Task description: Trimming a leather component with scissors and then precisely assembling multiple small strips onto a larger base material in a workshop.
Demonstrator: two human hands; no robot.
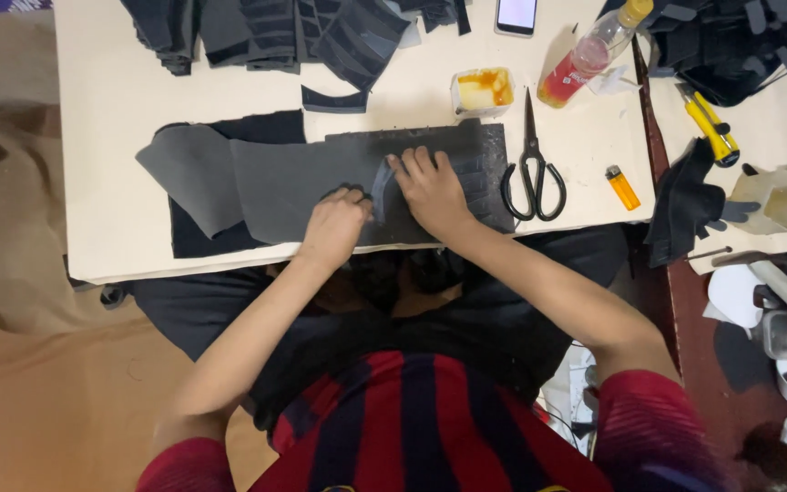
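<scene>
A dark grey cut piece of sheet material (284,178) lies on a black board (489,173) near the table's front edge. My left hand (334,223) is curled into a loose fist with its fingertips pinching a small grey strip (381,182) that stands up from the sheet. Flat beside it, my right hand (430,187) presses down on the sheet just right of the strip, fingers together.
Black scissors (532,173) and an orange lighter (622,187) lie to the right of the board. A tub of yellow glue (482,89), a bottle of red liquid (585,59), a phone (516,15) and stacks of dark cut pieces (266,32) sit further back. A yellow utility knife (709,123) lies far right.
</scene>
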